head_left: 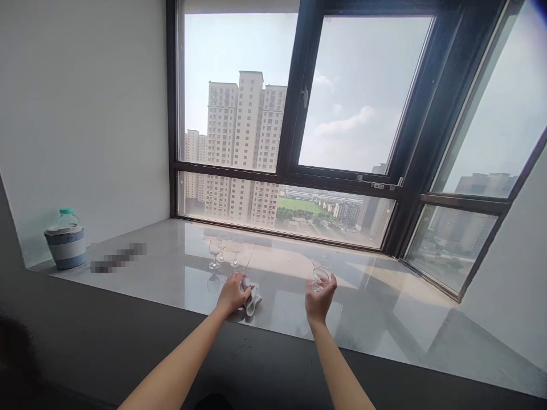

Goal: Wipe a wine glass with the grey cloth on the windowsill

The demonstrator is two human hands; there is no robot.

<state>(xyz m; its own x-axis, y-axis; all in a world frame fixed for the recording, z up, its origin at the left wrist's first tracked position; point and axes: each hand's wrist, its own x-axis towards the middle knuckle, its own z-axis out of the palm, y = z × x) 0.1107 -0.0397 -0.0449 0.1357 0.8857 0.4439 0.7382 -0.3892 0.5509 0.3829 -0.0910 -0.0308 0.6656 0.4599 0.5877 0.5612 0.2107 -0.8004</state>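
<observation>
Nearest to me runs the dark grey front ledge (128, 336), and both bare forearms reach over it toward the window.

My left hand (232, 293) lies palm down on a small crumpled white cloth (253, 299), with the fingers folded over it, so the hand is closed on the cloth and presses it onto the glossy pale stone window sill (384, 319). I think the cloth is kept under the palm so that it stays in place and is ready for use.

My right hand (320, 299) is a little to the right and apart from the left one. It is turned palm up, the fingers curl around a clear stemmed wine glass (319, 278), and the bowl sits above the palm. The hand is clamped lightly on the glass and holds it just above the sill, probably because thin glass needs support from below.

A bit farther, left of centre, two more clear stemmed glasses (215, 252) stand upright close beside each other on the sill, well clear of both hands.

Far to the left, against the white wall, stands a round grey-blue container with a clear bottle top and green cap (66, 239).

Behind all of this is the large black-framed window (290, 171), and beyond it tall beige apartment towers (243, 142).
</observation>
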